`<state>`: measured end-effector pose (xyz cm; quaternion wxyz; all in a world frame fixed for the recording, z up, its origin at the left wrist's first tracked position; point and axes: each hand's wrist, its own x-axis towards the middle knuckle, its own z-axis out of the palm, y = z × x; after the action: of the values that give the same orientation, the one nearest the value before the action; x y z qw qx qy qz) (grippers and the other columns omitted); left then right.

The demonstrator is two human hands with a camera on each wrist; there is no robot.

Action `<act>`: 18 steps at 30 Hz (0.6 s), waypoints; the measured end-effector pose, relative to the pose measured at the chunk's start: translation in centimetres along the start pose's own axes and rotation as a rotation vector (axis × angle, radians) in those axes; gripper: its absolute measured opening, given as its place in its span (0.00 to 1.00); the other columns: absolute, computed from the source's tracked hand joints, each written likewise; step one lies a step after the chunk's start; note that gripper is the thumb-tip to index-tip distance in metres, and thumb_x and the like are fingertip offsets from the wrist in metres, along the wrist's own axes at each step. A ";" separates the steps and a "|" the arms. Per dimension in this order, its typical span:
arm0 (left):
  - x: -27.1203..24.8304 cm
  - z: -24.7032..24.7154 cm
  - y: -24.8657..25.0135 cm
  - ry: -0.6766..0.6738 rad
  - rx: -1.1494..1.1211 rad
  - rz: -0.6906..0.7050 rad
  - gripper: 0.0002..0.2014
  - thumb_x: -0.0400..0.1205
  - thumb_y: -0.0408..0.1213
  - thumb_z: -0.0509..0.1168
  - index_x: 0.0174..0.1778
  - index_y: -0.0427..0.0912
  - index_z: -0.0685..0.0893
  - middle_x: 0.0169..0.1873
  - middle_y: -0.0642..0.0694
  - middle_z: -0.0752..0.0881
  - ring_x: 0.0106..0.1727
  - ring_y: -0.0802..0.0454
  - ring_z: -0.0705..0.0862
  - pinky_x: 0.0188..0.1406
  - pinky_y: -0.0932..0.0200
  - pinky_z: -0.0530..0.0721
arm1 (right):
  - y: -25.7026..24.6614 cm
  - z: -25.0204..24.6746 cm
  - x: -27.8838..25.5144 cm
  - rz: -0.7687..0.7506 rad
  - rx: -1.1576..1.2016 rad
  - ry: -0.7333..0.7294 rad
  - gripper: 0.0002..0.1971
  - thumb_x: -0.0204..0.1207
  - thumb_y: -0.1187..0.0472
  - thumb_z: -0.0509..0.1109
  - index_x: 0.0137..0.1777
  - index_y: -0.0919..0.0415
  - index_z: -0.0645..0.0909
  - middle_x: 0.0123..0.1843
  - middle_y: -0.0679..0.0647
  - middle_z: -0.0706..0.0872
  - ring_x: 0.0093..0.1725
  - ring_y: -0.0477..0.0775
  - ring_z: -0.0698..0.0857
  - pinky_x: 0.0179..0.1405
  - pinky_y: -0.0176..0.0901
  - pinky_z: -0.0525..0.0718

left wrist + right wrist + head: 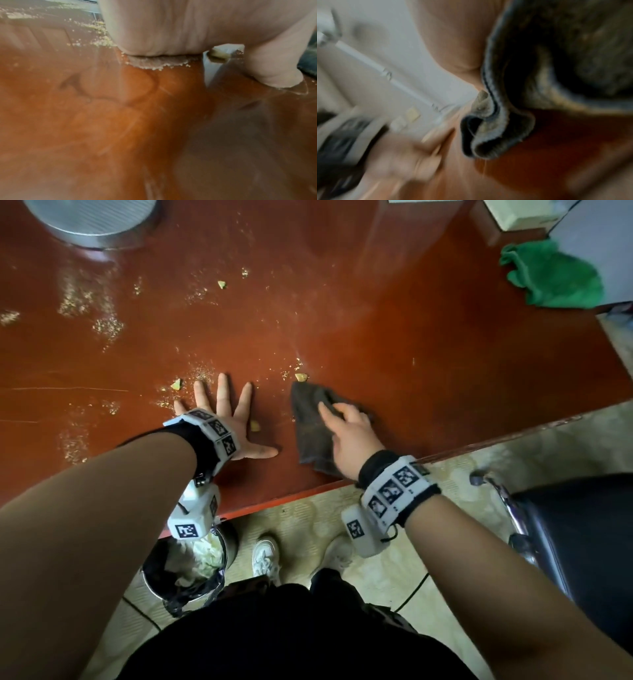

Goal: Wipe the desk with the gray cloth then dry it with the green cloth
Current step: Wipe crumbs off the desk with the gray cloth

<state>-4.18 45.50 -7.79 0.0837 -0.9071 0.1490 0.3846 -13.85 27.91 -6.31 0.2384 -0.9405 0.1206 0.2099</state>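
near edge: the right hand (349, 433) is pressing the dark gray terry cloth (313, 428) onto the glossy red-brown wooden table (428, 347), its grip curling round a bunched fold while the index finger is pointing forward; the right wrist view, though blurred, is showing the fold rising against the palm. just beside it, the left hand (226, 419) is lying flat on the table, fingers spread, grasping nothing. middle ground: pale yellow crumbs and larger broken bits (106, 326) are lying scattered across the left and centre, one chip (301, 377) touching the cloth's far corner; the right portion is looking mostly clear. far right corner: the crumpled bright green cloth (551, 275) is lying untouched. judged progress: the wiping is appearing early, with most crumbs remaining and the drying not yet begun.
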 end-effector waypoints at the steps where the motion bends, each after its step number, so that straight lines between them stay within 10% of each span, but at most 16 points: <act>1: 0.0 0.0 -0.1 -0.001 0.001 0.002 0.60 0.62 0.79 0.58 0.76 0.60 0.24 0.76 0.47 0.21 0.79 0.32 0.29 0.73 0.24 0.44 | 0.9 -1.0 0.3 0.008 0.074 0.087 0.34 0.76 0.76 0.53 0.81 0.53 0.59 0.81 0.59 0.58 0.78 0.63 0.60 0.79 0.46 0.59; 5: 0.1 0.0 -0.1 0.000 0.003 0.004 0.60 0.62 0.79 0.58 0.76 0.60 0.24 0.76 0.47 0.20 0.79 0.31 0.29 0.73 0.24 0.44 | 6.9 -6.4 2.0 0.306 0.087 0.386 0.32 0.78 0.74 0.54 0.81 0.54 0.58 0.81 0.62 0.58 0.78 0.66 0.61 0.77 0.49 0.60; 9: 0.1 0.3 0.0 0.013 0.010 -0.008 0.60 0.62 0.79 0.58 0.76 0.59 0.24 0.76 0.47 0.21 0.79 0.32 0.30 0.74 0.25 0.45 | 11.0 -8.3 4.0 0.751 0.003 0.212 0.33 0.82 0.68 0.55 0.83 0.52 0.46 0.84 0.57 0.51 0.81 0.65 0.54 0.78 0.62 0.59; 18: 0.1 -0.2 0.1 0.005 0.026 -0.004 0.61 0.62 0.79 0.59 0.76 0.60 0.24 0.76 0.47 0.20 0.78 0.31 0.29 0.73 0.23 0.46 | 2.4 -3.3 5.8 0.066 -0.044 0.003 0.33 0.79 0.73 0.54 0.82 0.47 0.56 0.85 0.50 0.52 0.82 0.62 0.52 0.81 0.46 0.49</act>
<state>-4.05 45.34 -7.74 0.0958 -0.9073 0.1523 0.3801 -8.46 23.46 -7.28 0.2104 -0.9414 0.1471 0.2186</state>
